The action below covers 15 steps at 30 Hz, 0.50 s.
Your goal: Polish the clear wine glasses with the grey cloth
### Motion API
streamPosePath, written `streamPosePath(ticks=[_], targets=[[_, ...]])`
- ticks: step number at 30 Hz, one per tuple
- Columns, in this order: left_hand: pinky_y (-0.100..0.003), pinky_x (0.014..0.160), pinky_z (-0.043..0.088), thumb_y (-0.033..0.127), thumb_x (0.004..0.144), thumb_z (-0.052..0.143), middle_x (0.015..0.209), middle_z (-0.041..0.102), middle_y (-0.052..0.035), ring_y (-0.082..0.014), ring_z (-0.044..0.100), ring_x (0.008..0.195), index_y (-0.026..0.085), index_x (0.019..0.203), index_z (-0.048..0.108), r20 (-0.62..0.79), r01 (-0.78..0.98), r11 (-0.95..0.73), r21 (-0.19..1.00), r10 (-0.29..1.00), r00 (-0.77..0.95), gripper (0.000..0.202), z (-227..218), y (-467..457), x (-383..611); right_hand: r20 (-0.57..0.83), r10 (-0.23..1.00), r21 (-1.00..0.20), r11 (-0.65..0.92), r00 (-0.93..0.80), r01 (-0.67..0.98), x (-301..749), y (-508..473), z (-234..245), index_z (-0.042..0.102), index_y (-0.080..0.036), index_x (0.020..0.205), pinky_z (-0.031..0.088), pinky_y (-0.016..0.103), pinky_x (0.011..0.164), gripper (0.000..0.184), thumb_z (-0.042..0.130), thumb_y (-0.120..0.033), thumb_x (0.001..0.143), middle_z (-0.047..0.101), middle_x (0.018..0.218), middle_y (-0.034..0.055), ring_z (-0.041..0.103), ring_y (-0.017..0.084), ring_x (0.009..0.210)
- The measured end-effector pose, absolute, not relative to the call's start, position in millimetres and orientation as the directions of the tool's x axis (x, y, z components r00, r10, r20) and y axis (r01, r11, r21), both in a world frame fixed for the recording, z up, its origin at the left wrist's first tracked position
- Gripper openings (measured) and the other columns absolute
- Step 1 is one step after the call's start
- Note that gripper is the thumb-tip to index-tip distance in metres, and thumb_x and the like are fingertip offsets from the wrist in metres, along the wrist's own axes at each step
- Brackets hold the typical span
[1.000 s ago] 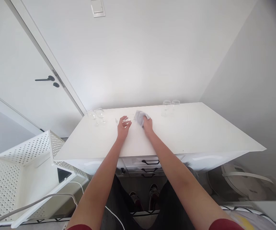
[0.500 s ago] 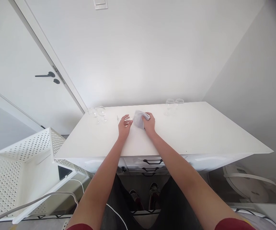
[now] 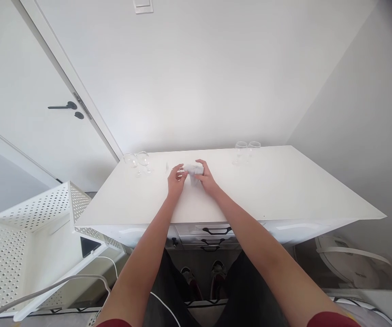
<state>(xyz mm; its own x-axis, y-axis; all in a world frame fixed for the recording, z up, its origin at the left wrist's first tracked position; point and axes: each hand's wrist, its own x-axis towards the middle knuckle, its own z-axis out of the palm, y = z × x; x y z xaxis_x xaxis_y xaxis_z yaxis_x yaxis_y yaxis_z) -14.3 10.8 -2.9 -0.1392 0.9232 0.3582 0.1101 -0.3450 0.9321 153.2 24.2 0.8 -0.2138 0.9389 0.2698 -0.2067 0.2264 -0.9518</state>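
A clear stemmed glass lies sideways above the cabinet top, its round foot (image 3: 167,168) sticking out to the left. My left hand (image 3: 176,179) closes its fingers around the stem. Over the bowl end sits a pale grey cloth (image 3: 193,170), which hides most of the bowl. My right hand (image 3: 207,177) grips the cloth from the right, thumb in front and fingers behind. The two hands are close together over the middle of the white cabinet top (image 3: 250,190).
Two stemmed glasses (image 3: 143,159) stand upright at the back left, and two more glasses (image 3: 241,147) at the back right near the wall. A perforated white cart (image 3: 68,218) is at lower left with a cable (image 3: 70,277). Black-handled drawers (image 3: 216,230) face me.
My right hand has brought the cloth left onto the glass's bowl, and the cloth is now bunched around it. My left hand stays almost where it was.
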Motion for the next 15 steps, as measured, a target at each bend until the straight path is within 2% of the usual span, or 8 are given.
streamPosePath(ticks=[3, 5, 7, 10, 12, 15], targets=[[-0.033, 0.077, 0.059, 0.056, 0.09, 0.071, 0.113, 0.069, -0.0067, -0.0162, 0.067, 0.084, 0.026, 0.123, 0.067, 0.364, 0.121, -0.355, 0.927, 0.93, -0.059, 0.045, -3.2, 11.4, -14.5, 0.29, 0.893, -0.951, 0.229, -0.344, -0.208, 153.8, 20.3, 3.2, 0.029, -0.034, 0.158, 0.047, 0.03, 0.069, 0.095, 0.069, -0.026, 0.072, 0.061, 0.096, -0.0004, 0.054, 0.018, 0.077], [-0.031, 0.072, 0.059, 0.06, 0.092, 0.066, 0.108, 0.069, -0.0057, -0.0151, 0.065, 0.08, 0.025, 0.12, 0.064, 0.372, 0.136, -0.361, 0.923, 0.925, -0.072, 0.044, -3.3, 11.7, -15.3, 0.319, 0.867, -0.946, 0.267, -0.382, -0.184, 152.6, 19.4, 4.0, 0.025, -0.033, 0.163, 0.047, 0.03, 0.068, 0.1, 0.068, -0.024, 0.073, 0.06, 0.097, 0.0005, 0.052, 0.017, 0.075], [-0.029, 0.066, 0.057, 0.062, 0.093, 0.064, 0.094, 0.067, -0.0036, -0.0134, 0.063, 0.071, 0.023, 0.11, 0.063, 0.347, 0.155, -0.327, 0.932, 0.93, -0.121, 0.042, -3.3, 11.9, -16.3, 0.359, 0.851, -0.933, 0.337, -0.383, -0.125, 150.3, 19.4, 3.9, 0.029, -0.03, 0.162, 0.046, 0.031, 0.069, 0.095, 0.066, -0.022, 0.074, 0.059, 0.094, 0.0009, 0.05, 0.017, 0.074], [-0.029, 0.06, 0.054, 0.065, 0.093, 0.061, 0.079, 0.063, -0.0009, -0.0122, 0.059, 0.06, 0.022, 0.099, 0.061, 0.271, 0.16, -0.243, 0.957, 0.945, -0.184, 0.044, -3.7, 12.9, -17.3, 0.392, 0.846, -0.914, 0.404, -0.362, -0.045, 147.2, 21.6, 2.6, 0.046, -0.028, 0.152, 0.045, 0.033, 0.071, 0.081, 0.061, -0.018, 0.073, 0.059, 0.087, -0.0003, 0.049, 0.018, 0.072], [-0.03, 0.063, 0.056, 0.066, 0.093, 0.062, 0.086, 0.065, -0.0031, -0.0142, 0.063, 0.067, 0.022, 0.103, 0.062, 0.271, 0.15, -0.246, 0.958, 0.947, -0.173, 0.044, -5.0, 14.3, -17.4, 0.355, 0.874, -0.934, 0.343, -0.333, -0.096, 146.5, 24.9, 1.6, 0.056, -0.029, 0.142, 0.045, 0.032, 0.07, 0.073, 0.061, -0.018, 0.07, 0.058, 0.086, -0.001, 0.049, 0.017, 0.072], [-0.035, 0.08, 0.059, 0.062, 0.094, 0.063, 0.112, 0.067, -0.0079, -0.0181, 0.066, 0.089, 0.025, 0.121, 0.063, 0.362, 0.135, -0.349, 0.927, 0.928, -0.091, 0.045, -7.9, 16.9, -17.5, 0.208, 0.942, -0.935, 0.112, -0.265, -0.337, 148.7, 32.4, 0.3, 0.057, -0.03, 0.138, 0.048, 0.03, 0.069, 0.072, 0.062, -0.019, 0.067, 0.056, 0.085, -0.0018, 0.054, 0.017, 0.076]])
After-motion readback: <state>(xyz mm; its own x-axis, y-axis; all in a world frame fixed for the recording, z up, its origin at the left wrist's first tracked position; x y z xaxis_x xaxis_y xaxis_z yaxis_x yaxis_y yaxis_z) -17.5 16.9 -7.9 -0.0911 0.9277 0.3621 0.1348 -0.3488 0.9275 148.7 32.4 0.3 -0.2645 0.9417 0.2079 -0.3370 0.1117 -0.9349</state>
